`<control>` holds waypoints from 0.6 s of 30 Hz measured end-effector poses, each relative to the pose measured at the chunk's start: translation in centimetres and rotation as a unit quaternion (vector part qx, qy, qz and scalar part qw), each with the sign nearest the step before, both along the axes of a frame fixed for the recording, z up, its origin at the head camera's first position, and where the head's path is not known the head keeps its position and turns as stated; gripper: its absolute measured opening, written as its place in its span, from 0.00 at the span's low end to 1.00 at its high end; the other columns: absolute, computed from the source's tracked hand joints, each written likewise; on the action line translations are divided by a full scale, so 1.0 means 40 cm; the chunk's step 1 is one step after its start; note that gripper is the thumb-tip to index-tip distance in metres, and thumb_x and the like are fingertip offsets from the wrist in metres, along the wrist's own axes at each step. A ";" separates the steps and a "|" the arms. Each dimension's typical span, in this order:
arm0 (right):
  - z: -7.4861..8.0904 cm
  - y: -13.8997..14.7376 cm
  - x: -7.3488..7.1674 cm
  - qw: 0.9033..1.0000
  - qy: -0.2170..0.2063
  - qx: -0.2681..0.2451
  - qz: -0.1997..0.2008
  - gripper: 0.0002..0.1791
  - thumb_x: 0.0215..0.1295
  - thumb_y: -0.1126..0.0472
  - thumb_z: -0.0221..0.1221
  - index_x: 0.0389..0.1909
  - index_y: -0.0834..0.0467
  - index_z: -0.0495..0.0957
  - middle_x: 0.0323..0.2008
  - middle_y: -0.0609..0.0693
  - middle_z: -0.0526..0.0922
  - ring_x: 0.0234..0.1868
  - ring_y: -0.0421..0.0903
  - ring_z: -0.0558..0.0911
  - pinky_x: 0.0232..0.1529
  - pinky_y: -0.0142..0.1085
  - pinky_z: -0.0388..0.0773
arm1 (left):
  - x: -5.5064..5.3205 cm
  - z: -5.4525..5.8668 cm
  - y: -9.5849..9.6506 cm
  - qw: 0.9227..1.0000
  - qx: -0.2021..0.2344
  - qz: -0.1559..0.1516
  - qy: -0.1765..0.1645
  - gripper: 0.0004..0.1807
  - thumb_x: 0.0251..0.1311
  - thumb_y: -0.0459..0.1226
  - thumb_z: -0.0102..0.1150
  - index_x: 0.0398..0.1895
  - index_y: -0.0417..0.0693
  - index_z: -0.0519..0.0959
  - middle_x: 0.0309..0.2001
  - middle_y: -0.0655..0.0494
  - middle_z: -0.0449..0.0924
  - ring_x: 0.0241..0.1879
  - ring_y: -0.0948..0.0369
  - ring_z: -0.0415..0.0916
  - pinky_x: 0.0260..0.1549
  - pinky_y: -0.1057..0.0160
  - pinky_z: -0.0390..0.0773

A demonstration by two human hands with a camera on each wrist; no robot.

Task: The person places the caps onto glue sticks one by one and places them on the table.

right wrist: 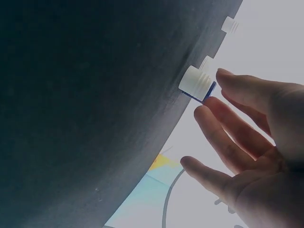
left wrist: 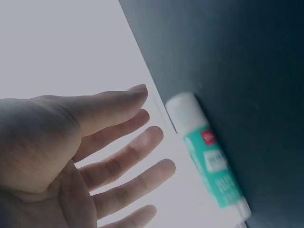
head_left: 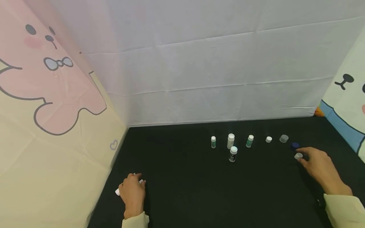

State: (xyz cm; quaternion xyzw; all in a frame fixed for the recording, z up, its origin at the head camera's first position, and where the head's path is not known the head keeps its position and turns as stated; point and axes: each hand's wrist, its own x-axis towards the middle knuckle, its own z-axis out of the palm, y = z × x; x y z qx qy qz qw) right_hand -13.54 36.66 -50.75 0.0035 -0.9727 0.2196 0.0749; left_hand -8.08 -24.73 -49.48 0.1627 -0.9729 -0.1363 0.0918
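Observation:
My left hand (head_left: 132, 191) is low over a glue stick (left wrist: 209, 154) with a white cap and a green label, lying on its side. In the head view the hand hides most of it; the left wrist view shows the fingers spread apart beside it. At the far right, my right hand (head_left: 319, 164) reaches to a small whitish cap (head_left: 298, 155), with thumb and index fingertips on either side of it. The right wrist view shows this ridged cap (right wrist: 194, 83) just beyond the parted fingertips. Right behind it is a dark blue cap (head_left: 295, 146).
A translucent cap (head_left: 284, 138) and a white cap (head_left: 268, 139) lie farther back. Left of them stand two green-labelled glue sticks (head_left: 213, 143) (head_left: 249, 142), a white stick (head_left: 230, 142) and a dark-labelled one (head_left: 233, 155). Cloth walls edge the black table (head_left: 185, 190).

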 end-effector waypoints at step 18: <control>0.000 0.009 -0.019 0.999 -0.028 0.012 0.032 0.13 0.59 0.75 0.68 0.44 0.77 0.82 0.44 0.79 0.82 0.48 0.82 0.79 0.46 0.73 0.73 | -0.078 0.003 0.150 0.991 0.009 -0.085 0.103 0.14 0.58 0.32 0.78 0.47 0.39 0.89 0.43 0.43 0.86 0.43 0.43 0.83 0.52 0.38 0.76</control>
